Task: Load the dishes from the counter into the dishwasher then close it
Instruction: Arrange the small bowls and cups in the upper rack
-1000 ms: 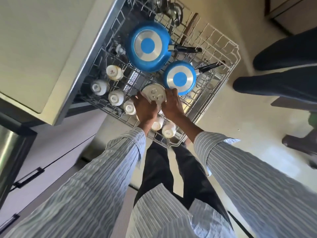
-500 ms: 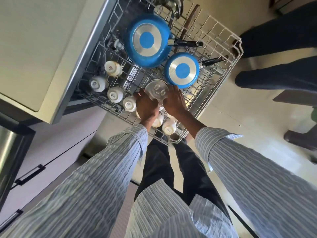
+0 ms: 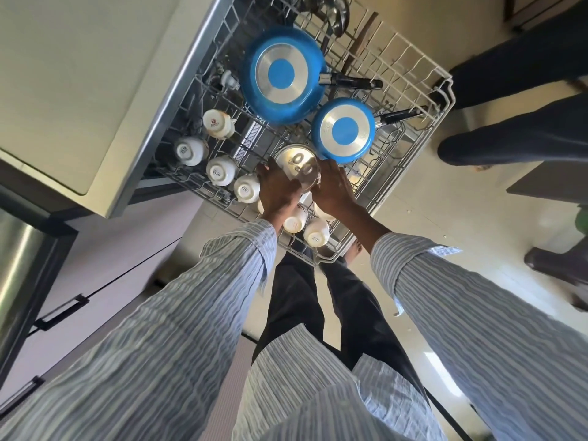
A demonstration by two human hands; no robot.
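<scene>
Both hands, left hand [image 3: 277,189] and right hand [image 3: 332,187], clasp a round clear glass bowl [image 3: 298,165] between them, over the white wire dishwasher rack [image 3: 413,71]. Beyond the fingers sit two upturned blue pans [image 3: 281,74]; white cups [image 3: 221,170] stand left. The rack remains out, door unclosed.

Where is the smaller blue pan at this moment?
In the head view, the smaller blue pan lies upside down in the dishwasher rack, right of the larger blue pan and just beyond the clear bowl.
</scene>
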